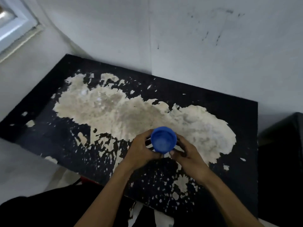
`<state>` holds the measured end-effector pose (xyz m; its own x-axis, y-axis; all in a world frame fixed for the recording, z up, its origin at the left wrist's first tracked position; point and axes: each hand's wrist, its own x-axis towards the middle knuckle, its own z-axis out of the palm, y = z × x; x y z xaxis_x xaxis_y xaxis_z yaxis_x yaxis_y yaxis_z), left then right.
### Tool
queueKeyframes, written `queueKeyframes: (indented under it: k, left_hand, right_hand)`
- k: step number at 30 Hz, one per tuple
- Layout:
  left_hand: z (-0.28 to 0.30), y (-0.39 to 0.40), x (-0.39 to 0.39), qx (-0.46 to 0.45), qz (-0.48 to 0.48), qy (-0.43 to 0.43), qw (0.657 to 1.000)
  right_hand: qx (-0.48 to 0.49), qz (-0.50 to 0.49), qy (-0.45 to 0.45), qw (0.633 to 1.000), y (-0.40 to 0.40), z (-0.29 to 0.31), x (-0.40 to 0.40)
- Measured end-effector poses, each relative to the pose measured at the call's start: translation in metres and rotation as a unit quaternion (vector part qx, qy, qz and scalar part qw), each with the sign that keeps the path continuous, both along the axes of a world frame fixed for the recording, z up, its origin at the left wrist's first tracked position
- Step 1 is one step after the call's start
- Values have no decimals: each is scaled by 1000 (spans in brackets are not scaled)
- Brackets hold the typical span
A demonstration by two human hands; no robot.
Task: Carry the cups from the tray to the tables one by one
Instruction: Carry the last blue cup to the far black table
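A blue plastic cup is upright, seen from above, over the middle of a black table whose top has large pale worn patches. My left hand wraps its left side and my right hand wraps its right side, thumbs at the near edge. The cup's lower part is hidden by my fingers, so I cannot tell whether it rests on the table. No tray is in view.
The table stands against a grey wall in a corner. A window frame is at the upper left. A dark object stands beside the table's right edge. Pale floor lies to the left.
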<state>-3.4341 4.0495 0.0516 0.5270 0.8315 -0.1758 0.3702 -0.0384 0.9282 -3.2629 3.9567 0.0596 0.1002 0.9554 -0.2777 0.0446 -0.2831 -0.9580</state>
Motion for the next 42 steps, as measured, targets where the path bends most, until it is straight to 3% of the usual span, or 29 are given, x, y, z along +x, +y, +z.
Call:
queueKeyframes:
  k: [13,29,42]
  left_hand:
    - [-75,62,21,-14,-124,36,992]
    - [-97,69,23,20,-149,50,987]
    - [-86,62,8,-29,-147,81,985]
  right_hand:
    - [-79,-148,-1,986,33,-56,-28]
    - [-105,-146,31,983,44,-64,-27]
    - [-173,-169,37,970,32,-58,-26]
